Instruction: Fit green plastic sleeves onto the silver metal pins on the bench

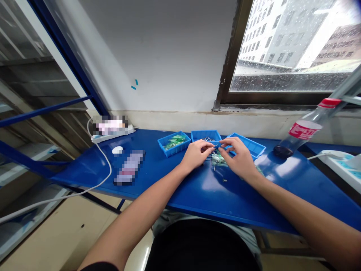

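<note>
A plain, grey-white wall (175,56) closes the far side, broken at the right by a dark-framed glass window (290,49) speckled with drops (it looks wet outside). Below runs a long, glossy blue table (197,197), its smooth top reflecting daylight. A clear plastic bottle with a red cap and label (304,130) stands at the far right, probably to keep it clear of the hands. Three blue rectangular plastic trays line the far edge, apparently for easy reach: the left tray (178,149) bears green pieces, the middle tray (205,134) slender metallic ones, and a hand hides part of the right tray (252,146).

Nearer, the bare left hand (195,154) and bare right hand (237,155) come together above a loose heap of green and pale pieces (219,159). The left thumb and forefinger pinch a thin, pale, rod-like piece (216,145), a fingertip hold that suits something so slight; the right fingers curl close to its other end, but I cannot tell whether they grip it. A small, metallic, screw-like piece (225,180) lies alone at the near side.
</note>
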{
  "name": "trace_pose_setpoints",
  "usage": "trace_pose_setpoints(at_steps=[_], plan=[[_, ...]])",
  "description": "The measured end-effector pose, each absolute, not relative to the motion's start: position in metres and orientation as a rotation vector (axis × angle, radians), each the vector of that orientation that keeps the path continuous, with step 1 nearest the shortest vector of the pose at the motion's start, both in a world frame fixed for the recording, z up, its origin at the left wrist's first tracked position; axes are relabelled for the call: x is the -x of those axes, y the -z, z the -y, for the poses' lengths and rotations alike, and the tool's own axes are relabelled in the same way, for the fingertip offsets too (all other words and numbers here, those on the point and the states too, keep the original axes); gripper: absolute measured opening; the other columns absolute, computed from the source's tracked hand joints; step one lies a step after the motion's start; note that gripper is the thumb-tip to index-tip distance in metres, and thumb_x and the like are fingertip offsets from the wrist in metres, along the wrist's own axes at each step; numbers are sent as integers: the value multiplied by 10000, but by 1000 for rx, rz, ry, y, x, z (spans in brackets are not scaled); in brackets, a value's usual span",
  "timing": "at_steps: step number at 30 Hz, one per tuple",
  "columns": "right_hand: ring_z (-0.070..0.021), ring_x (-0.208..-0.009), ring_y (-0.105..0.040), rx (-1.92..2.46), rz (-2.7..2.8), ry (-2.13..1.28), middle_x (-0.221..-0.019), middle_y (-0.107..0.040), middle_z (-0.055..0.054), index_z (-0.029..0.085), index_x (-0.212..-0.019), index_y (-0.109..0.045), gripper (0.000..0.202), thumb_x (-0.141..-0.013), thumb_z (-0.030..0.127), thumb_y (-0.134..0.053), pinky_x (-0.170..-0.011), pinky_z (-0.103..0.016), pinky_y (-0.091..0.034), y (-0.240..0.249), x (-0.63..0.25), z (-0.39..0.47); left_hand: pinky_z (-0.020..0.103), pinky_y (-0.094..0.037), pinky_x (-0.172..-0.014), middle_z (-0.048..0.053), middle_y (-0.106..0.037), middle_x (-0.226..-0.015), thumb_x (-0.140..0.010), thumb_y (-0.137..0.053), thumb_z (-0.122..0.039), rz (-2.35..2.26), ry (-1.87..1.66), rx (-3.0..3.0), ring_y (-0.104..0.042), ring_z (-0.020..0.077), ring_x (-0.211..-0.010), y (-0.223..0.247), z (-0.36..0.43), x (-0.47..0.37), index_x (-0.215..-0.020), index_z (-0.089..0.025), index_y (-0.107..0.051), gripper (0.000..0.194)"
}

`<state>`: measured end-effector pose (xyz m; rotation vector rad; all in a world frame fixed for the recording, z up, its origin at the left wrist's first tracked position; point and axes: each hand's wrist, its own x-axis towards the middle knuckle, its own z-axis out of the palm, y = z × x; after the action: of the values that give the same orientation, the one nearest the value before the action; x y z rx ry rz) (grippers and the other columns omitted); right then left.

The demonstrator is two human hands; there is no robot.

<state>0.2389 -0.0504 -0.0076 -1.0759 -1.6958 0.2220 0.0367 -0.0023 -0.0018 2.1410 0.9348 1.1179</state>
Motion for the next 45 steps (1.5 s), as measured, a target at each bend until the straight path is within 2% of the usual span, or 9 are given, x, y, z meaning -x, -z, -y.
trace_pose_setpoints(at_steps=[7,12,17,21,26,29,32,36,45], plan=[[-260,-834,-689,1123,1861,-129,-912,-740,-53,262,-969,-715,65,-938,260,-658,-754,-420,-568,11,-244,49,335,-588,-896,90,-746,-1055,-982,-664,-218,-869,-1115,-2255,-712,215,-979,8,1,-37,-1101,-212,-842,214],[-227,-754,-660,1195,1830,-203,-871,-735,-34,252,-935,-664,77,-862,231,-677,-724,-380,-551,17,-242,47,336,-594,-913,90,-769,-1076,-975,-647,-199,-794,-1100,-2227,-723,216,-992,5,3,-38,-1140,-213,-830,247],[-204,-685,-624,1159,1783,-346,-811,-673,-2,247,-1195,-610,325,-873,226,-649,-680,-354,-537,12,-240,49,317,-616,-835,75,-800,-1084,-983,-673,-319,-777,-1054,-2099,-749,206,-914,0,9,-39,-1468,-222,-645,496],[-210,-714,-654,1177,1715,-351,-847,-705,-30,244,-1073,-642,159,-919,282,-653,-674,-348,-540,12,-242,50,329,-626,-816,54,-822,-911,-1015,-641,-420,-780,-935,-2017,-777,210,-782,-3,15,-38,-1493,-209,-630,522],[-202,-711,-617,1177,1774,-239,-895,-712,-43,243,-951,-685,77,-928,317,-693,-684,-360,-534,12,-243,50,337,-642,-877,86,-828,-1129,-999,-664,-447,-757,-955,-2014,-806,249,-963,-4,16,-38,-1267,-188,-783,391],[-216,-749,-614,1108,1838,-213,-902,-691,-52,245,-959,-704,85,-929,324,-711,-713,-381,-539,11,-243,50,355,-633,-970,84,-820,-1181,-968,-707,-377,-766,-1051,-2053,-797,260,-1050,-3,14,-39,-1161,-179,-813,296],[-243,-821,-650,1073,1865,-259,-947,-708,-70,252,-1077,-738,154,-969,347,-682,-737,-398,-555,10,-243,50,360,-632,-986,75,-824,-1169,-968,-680,-260,-776,-1108,-2064,-801,243,-1044,-1,11,-38,-1306,-192,-748,351],[-253,-868,-681,1133,1794,-343,-978,-734,-77,251,-1039,-743,163,-989,390,-673,-771,-405,-567,11,-243,49,326,-623,-956,48,-832,-1129,-954,-680,-189,-810,-1060,-2123,-804,212,-1009,1,11,-36,-1575,-225,-512,645],[-214,-750,-637,1154,1826,-428,-880,-709,-47,237,-894,-663,84,-923,310,-692,-713,-370,-531,10,-243,50,291,-584,-886,45,-827,-1120,-976,-666,-182,-685,-872,-2331,-788,203,-982,4,10,-34,-1637,-238,-388,719]])
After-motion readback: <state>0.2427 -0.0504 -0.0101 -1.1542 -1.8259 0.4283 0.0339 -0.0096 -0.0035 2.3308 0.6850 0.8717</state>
